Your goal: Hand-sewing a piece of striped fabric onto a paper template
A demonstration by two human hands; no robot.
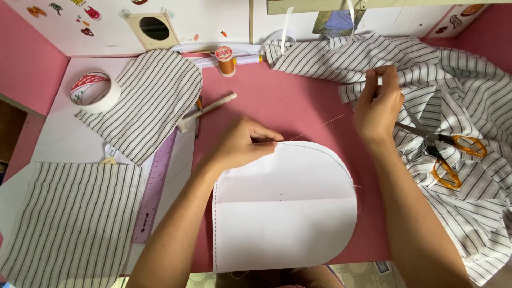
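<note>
A white fabric piece (285, 213) with a rounded top lies on the pink table (298, 104), a row of stitches running along its left edge and curved top. My left hand (242, 143) pinches its upper left edge. A thin thread (319, 127) runs taut from there up to my right hand (377, 104), which is raised and pinched on the thread's end, probably with a needle that is too small to see.
Orange-handled scissors (445, 152) rest on a heap of striped cloth (458, 90) at the right. Two striped cut pieces (144, 101) (69, 218), a purple ruler (154, 186), a tape roll (95, 90), an orange thread spool (225, 60) and a pen (210, 108) lie at the left.
</note>
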